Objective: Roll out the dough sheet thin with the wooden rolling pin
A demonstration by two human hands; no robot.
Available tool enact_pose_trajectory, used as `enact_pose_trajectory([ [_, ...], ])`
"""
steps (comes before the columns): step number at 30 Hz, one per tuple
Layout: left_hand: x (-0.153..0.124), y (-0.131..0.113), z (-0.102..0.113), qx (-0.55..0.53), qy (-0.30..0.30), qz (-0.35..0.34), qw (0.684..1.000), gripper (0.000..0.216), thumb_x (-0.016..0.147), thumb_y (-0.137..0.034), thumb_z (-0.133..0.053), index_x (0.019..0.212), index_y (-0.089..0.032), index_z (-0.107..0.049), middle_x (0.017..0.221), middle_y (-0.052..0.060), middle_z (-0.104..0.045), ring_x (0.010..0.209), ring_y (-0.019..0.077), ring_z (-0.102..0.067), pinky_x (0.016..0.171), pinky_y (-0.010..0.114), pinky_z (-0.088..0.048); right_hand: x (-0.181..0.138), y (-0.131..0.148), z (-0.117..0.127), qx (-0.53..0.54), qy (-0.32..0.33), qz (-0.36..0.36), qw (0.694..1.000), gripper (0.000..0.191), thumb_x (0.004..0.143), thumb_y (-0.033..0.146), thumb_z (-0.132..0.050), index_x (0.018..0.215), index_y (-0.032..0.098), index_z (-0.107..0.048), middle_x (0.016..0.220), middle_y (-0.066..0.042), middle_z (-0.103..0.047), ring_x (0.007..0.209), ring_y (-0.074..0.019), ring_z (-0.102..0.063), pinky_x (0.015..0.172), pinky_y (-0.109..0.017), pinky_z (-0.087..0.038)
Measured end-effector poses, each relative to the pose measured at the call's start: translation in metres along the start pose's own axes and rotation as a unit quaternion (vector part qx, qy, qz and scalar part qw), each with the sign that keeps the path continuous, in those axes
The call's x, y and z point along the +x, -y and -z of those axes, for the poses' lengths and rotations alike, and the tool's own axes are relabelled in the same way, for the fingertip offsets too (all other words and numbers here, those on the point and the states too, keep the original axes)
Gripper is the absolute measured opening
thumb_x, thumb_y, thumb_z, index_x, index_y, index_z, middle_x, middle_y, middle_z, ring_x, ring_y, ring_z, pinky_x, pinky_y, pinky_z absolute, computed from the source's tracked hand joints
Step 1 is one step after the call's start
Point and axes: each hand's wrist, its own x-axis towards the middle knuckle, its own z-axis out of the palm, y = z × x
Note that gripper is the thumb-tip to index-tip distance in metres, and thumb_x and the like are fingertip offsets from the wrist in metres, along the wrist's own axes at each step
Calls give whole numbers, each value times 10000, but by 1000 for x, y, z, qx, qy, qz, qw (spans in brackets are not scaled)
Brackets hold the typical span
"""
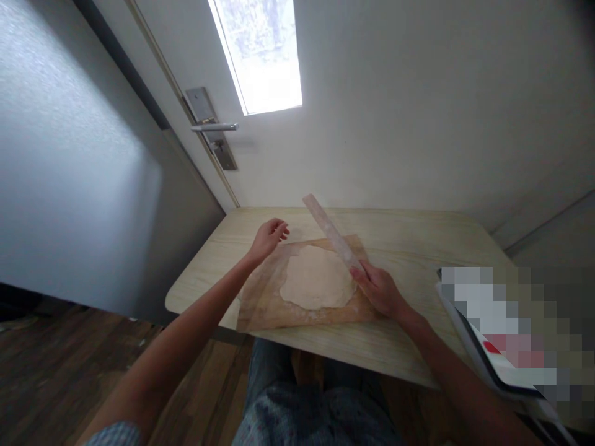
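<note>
A flat, roughly round sheet of dough [316,279] lies on a brown wooden board [260,313] with flour dusted near its front edge. My right hand [379,288] grips one end of a pale, floury rolling pin [328,229]. The pin slants up and to the left, over the dough's right side and the board's far edge. Near the board's back left corner, my left hand [271,238] hovers with loosely bent fingers and nothing visible in it.
The board rests on a light wood table [418,241] with rounded corners. Behind it stands a white door [395,124] with a metal handle [216,127] and a bright window [269,62]. A partly blurred-out, dark-edged white object [504,365] is at the right. My knees are below the front edge.
</note>
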Motion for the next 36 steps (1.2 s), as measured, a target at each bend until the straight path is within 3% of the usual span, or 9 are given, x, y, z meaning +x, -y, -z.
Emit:
enact_pose_trajectory([
  [3, -11, -18, 2, -33, -31, -28, 999, 217, 878, -307, -387, 906, -143, -525, 840, 41, -599, 666, 93, -564, 599, 209, -431, 1, 1, 2, -44, 24, 12, 999, 455, 870, 538, -241, 699, 206, -500, 567, -14, -556, 532, -154, -516, 531, -259, -316],
  [7, -19, -29, 2, -52, 23, -52, 997, 233, 889, -332, -375, 1003, -159, -480, 859, 34, -577, 645, 91, -561, 595, 219, -448, 3, 6, 6, -146, 78, 45, 985, 447, 886, 496, -235, 772, 196, -547, 673, -60, -636, 609, -183, -564, 542, -266, -305],
  [14, -27, -2, 17, 134, 43, -97, 985, 213, 778, -330, -559, 870, -170, -454, 760, -1, -520, 629, 113, -508, 583, 244, -409, 5, 18, 22, -339, 156, 115, 921, 419, 906, 451, -269, 875, 164, -573, 727, -101, -666, 637, -216, -602, 533, -276, -272],
  [18, -42, 13, 22, 311, 123, -155, 929, 245, 791, -409, -541, 851, -178, -487, 790, 27, -539, 671, 155, -508, 625, 283, -406, 9, 19, 28, -407, 164, 194, 878, 390, 903, 436, -321, 839, 154, -583, 689, -109, -654, 631, -224, -591, 591, -301, -300],
  [22, -60, 16, 18, 432, 202, -190, 858, 294, 850, -447, -438, 773, -174, -518, 825, 68, -569, 768, 201, -553, 705, 312, -421, 11, 18, 28, -426, 142, 254, 857, 381, 892, 438, -364, 822, 138, -587, 731, -117, -650, 671, -223, -582, 642, -319, -310],
  [26, -69, 12, 9, 469, 236, -214, 824, 353, 864, -477, -400, 792, -163, -543, 829, 106, -612, 801, 244, -585, 725, 343, -431, 11, 19, 27, -431, 133, 287, 845, 355, 875, 430, -409, 792, 137, -593, 755, -121, -639, 693, -228, -571, 633, -318, -301],
  [36, -72, 13, -12, 532, 217, -183, 798, 608, 837, -633, -250, 865, -123, -579, 783, 171, -646, 745, 318, -623, 591, 356, -420, 12, 15, 22, -394, 152, 253, 870, 394, 872, 455, -374, 750, 145, -585, 661, -129, -619, 595, -208, -534, 545, -301, -250],
])
